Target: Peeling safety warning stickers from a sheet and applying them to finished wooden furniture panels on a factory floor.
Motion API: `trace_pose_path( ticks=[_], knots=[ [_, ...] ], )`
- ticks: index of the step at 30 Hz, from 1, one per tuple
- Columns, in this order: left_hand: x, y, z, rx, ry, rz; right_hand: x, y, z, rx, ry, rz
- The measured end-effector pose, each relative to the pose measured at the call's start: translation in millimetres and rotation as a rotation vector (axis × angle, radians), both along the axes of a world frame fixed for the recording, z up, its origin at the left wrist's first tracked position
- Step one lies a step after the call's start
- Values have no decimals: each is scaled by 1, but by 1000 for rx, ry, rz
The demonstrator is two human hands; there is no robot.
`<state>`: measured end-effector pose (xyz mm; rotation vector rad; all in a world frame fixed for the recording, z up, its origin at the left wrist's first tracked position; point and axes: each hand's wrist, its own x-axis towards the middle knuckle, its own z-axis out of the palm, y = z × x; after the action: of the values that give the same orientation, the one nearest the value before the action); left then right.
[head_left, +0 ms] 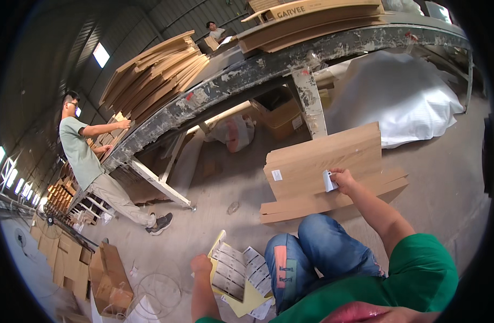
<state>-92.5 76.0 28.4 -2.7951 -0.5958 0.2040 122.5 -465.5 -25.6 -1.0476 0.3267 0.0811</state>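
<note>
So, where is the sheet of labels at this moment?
In the head view, the sheet of labels is low and left of centre, held by the left hand beside the person's jeans-clad knee, above the concrete floor.

matt brown cardboard sheets (322, 161), glossy paper label (329, 181)

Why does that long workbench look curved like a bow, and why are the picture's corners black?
In the head view, the fisheye lens bends straight edges toward the rim, so the workbench arcs; the black corners lie outside the lens's round image. Skylights glare white against the dim roof. The right hand on the flat cardboard and the left hand by the label sheets look fairly sharp.
</note>
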Motion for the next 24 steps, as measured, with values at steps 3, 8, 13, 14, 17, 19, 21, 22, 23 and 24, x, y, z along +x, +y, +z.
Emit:
trace_pose_path(
  ticks=[3,8,13,14,17,19,21,22,23,24],
  knots=[
    [-33,4,-3,-43,-145,81,-11,-4,8,-52,-33,6],
    [-79,4,-3,-165,-191,256,-20,-4,19,29,-61,32],
    [-102,6,-1,-144,-252,312,-32,-1,27,7,-113,88],
    [-102,7,-4,-154,-268,327,-33,-1,28,8,-146,55],
    [-98,14,-17,-162,-281,325,-34,-3,29,-62,-119,69],
    [-85,21,-23,-151,-285,307,-33,-6,28,-83,-140,66],
    [-78,24,-30,-225,-294,317,-34,-8,23,-75,-108,64],
    [-72,22,-32,-186,-302,306,-35,-12,21,-78,-108,50],
    [-69,22,-33,-173,-295,292,-36,-12,18,-71,-107,28],
    [-67,21,-32,-131,-304,293,-37,-15,15,-53,-120,36]
  ],
)
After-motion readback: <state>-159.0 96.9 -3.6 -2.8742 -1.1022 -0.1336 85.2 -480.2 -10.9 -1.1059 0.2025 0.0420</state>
